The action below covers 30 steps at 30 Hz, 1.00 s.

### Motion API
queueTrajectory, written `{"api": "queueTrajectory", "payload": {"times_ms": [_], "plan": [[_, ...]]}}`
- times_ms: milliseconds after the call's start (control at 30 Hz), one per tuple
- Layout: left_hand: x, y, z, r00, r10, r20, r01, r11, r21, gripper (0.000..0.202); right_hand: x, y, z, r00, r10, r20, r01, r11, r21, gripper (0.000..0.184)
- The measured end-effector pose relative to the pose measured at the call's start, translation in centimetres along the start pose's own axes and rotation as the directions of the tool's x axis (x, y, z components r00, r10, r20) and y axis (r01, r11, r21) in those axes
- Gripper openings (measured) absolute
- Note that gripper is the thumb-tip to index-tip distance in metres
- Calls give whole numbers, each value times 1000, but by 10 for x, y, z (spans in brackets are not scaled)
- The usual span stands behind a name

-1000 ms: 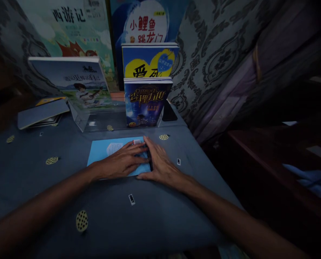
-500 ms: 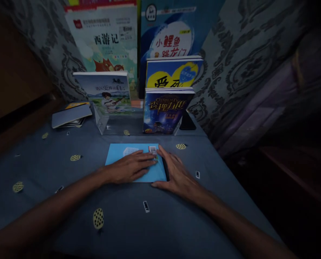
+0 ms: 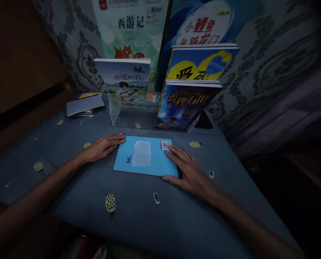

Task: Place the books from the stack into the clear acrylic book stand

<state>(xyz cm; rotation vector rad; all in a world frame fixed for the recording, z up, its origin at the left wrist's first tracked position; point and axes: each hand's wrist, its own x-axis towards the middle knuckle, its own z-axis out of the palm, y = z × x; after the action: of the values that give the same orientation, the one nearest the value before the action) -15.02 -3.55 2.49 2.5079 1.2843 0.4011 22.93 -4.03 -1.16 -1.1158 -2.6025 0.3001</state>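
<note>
Covering the table (image 3: 149, 223), a matte grey-blue cloth fills the near field, with patterned drapery (image 3: 257, 54) beyond. Glossy upright books (image 3: 187, 104) stand at the far edge. A thin, rectangular light-blue booklet (image 3: 146, 158) lies flat at centre. My left hand (image 3: 102, 147) lies flat, fingers straight, tips touching its left edge. My right hand (image 3: 192, 174), fingers spread, rests on its right edge, gripping nothing.
</note>
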Motion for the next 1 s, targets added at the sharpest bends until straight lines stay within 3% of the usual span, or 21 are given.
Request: {"api": "queueTrajectory", "payload": {"times_ms": [367, 533, 767, 1000], "plan": [[-44, 33, 9, 979, 189, -72, -191, 981, -23, 43, -1, 0, 1, 1000, -7, 11, 7, 1000, 4, 79], [-55, 47, 9, 978, 197, -69, -199, 980, -23, 43, 0, -2, 0, 1000, 10, 17, -10, 1000, 16, 81], [-54, 54, 17, 992, 124, -37, -117, 982, 145, 43, 1, -3, -1, 999, 34, 35, -35, 999, 37, 84], [-30, 54, 27, 997, 71, 42, -81, 944, 319, 60, 7, -5, -8, 996, 32, 85, -43, 990, 136, 87]]}}
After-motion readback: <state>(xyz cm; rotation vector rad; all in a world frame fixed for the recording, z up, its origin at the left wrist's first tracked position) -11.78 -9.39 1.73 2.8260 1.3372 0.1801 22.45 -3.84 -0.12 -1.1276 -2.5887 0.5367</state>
